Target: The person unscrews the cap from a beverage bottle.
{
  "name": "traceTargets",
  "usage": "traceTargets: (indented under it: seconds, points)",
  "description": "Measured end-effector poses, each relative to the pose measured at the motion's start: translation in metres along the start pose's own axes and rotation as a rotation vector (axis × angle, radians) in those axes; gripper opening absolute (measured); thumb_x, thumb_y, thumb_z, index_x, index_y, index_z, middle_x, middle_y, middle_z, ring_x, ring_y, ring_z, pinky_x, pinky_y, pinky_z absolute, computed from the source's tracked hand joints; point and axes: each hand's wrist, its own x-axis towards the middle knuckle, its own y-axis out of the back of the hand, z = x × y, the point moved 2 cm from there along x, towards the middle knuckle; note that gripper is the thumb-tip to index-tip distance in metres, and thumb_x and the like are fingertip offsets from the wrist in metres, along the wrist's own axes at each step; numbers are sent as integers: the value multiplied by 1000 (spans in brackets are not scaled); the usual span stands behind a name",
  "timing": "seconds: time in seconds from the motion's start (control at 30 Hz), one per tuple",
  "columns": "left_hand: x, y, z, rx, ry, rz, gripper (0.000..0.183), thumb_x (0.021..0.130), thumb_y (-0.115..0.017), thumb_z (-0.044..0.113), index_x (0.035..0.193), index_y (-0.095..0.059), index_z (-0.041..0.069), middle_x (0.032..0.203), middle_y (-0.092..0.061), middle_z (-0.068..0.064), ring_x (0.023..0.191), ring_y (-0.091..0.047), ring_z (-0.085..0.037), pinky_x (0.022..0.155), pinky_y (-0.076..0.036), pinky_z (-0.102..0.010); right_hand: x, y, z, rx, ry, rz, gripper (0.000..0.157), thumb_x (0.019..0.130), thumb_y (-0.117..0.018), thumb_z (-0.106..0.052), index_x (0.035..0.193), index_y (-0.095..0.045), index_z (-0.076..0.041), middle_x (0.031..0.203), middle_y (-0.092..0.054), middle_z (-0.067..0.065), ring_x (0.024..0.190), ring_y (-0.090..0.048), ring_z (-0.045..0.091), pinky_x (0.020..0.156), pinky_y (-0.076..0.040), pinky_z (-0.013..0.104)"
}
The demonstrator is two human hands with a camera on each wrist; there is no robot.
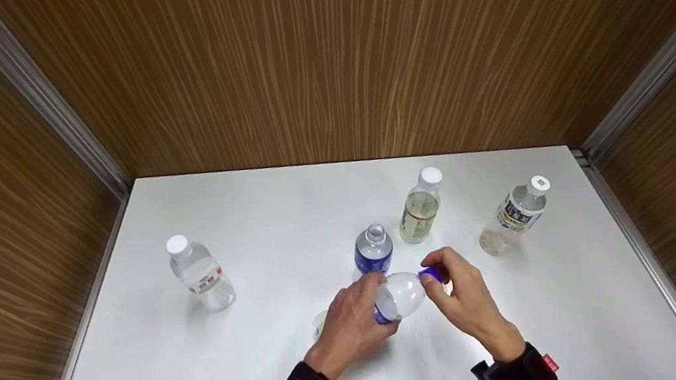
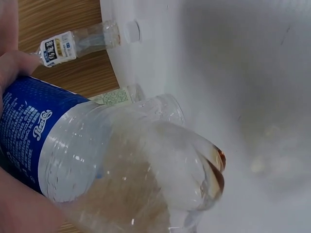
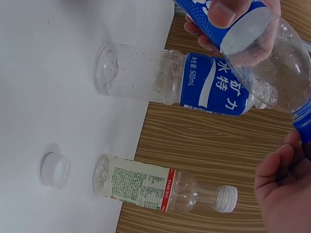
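Observation:
My left hand point(image 1: 352, 322) grips a clear plastic Pepsi bottle point(image 1: 406, 294) by its blue label, the bottle lying tilted with its neck toward the right. A little brown liquid shows in the folds of its base in the left wrist view. On the neck is a blue cap point(image 1: 433, 273), which the thumb and fingers of my right hand point(image 1: 469, 298) pinch. Just behind the held bottle stands an uncapped blue-label water bottle point(image 1: 374, 250). The right wrist view shows the Pepsi bottle point(image 3: 277, 60) overlapping that water bottle's upper part.
A green-label bottle point(image 1: 419, 210) with a white cap stands behind the hands. Another white-capped bottle point(image 1: 516, 213) is at the right, and one with red print point(image 1: 203, 277) at the left. A loose white cap point(image 3: 55, 170) lies on the white table point(image 1: 274, 213). Wood-grain panels point(image 1: 319, 65) enclose it.

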Motion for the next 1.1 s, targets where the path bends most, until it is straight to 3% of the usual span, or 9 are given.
traceTargets:
  seconds: [0.17, 0.3, 0.43, 0.53, 0.67, 0.93, 1.1]
  points:
    - [-1, 0, 0, 23, -7, 37, 68, 64, -87, 33, 117, -52, 10, 104, -64, -3, 88, -63, -17, 74, -51, -33, 0, 1, -2, -54, -24, 8, 14, 83, -65, -10, 96, -62, -8, 77, -56, -6, 64, -50, 9, 55, -41, 23]
    - [-1, 0, 1, 155, -35, 116, 69, 61, -88, 34, 116, -53, 10, 101, -64, -3, 84, -62, -19, 70, -48, -33, 0, 1, -2, -130, -76, 18, 11, 87, -69, -17, 92, -61, -11, 65, -49, -11, 53, -44, 5, 46, -36, 23]
    - [-1, 0, 0, 253, -49, 154, 73, 59, -88, 35, 116, -52, 10, 101, -62, -3, 83, -60, -19, 70, -46, -32, 0, 0, -1, -100, -110, -20, 11, 89, -70, -19, 93, -61, -13, 65, -50, -12, 52, -44, 4, 45, -35, 22]
    - [-2, 0, -2, 221, -44, 144, 74, 59, -89, 34, 117, -51, 10, 102, -62, -3, 84, -60, -19, 71, -47, -32, 0, 1, -1, -40, -87, -53, 12, 89, -69, -16, 97, -62, -12, 71, -54, -11, 58, -47, 5, 49, -38, 22]
    - [-3, 1, -6, 108, -31, 104, 69, 61, -88, 31, 116, -52, 10, 104, -63, -3, 86, -62, -18, 71, -47, -32, 1, 1, -3, 14, -17, -92, 16, 89, -69, -13, 103, -63, -10, 79, -57, -7, 65, -49, 7, 55, -40, 22]
    - [-5, 5, -11, -28, -9, 11, 67, 65, -86, 30, 120, -52, 10, 109, -64, -3, 92, -63, -17, 77, -51, -34, 3, 0, -4, 15, 102, -145, 22, 87, -69, -10, 109, -66, -10, 92, -60, -7, 74, -51, 7, 61, -41, 22]
    - [-3, 4, -8, -1, -20, 29, 67, 65, -86, 31, 118, -52, 10, 106, -64, -3, 87, -62, -17, 75, -51, -33, 2, 3, -3, -19, 53, -121, 27, 88, -69, -14, 114, -65, -8, 84, -58, -11, 69, -51, 6, 58, -42, 22]
